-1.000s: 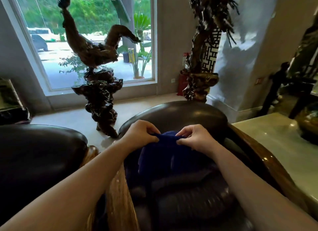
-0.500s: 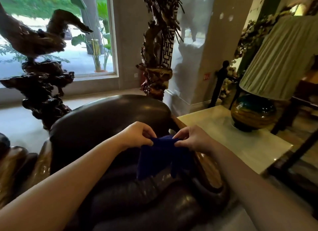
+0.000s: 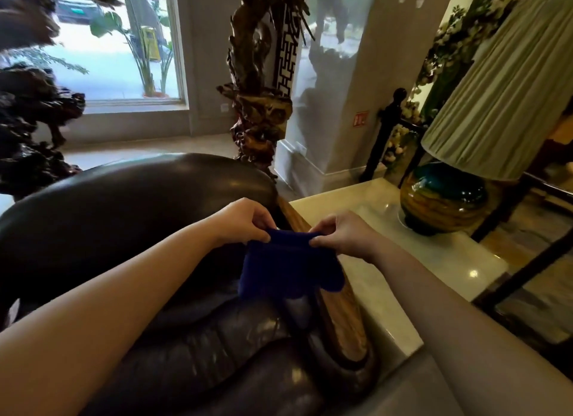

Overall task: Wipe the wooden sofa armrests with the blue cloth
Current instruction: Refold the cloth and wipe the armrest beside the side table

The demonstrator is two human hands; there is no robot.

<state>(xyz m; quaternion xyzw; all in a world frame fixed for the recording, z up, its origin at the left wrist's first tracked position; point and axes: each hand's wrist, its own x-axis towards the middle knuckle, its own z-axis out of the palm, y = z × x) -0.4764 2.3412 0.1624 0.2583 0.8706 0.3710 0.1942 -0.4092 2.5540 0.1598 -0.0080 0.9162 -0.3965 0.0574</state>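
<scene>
My hands hang above the glossy brown wooden armrest, which lies open between the dark leather sofa cushion and the pale marble side table. Only the striped ceramic lamp base crowds that tabletop.

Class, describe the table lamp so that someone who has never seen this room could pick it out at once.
Start at the dark leather sofa and move right, past its wooden armrest, to the pale stone side table. The lamp stands at its far end. Its round glazed base, banded teal and amber, and its pleated grey-green shade set it apart from the dark carved wood sculptures.
</scene>
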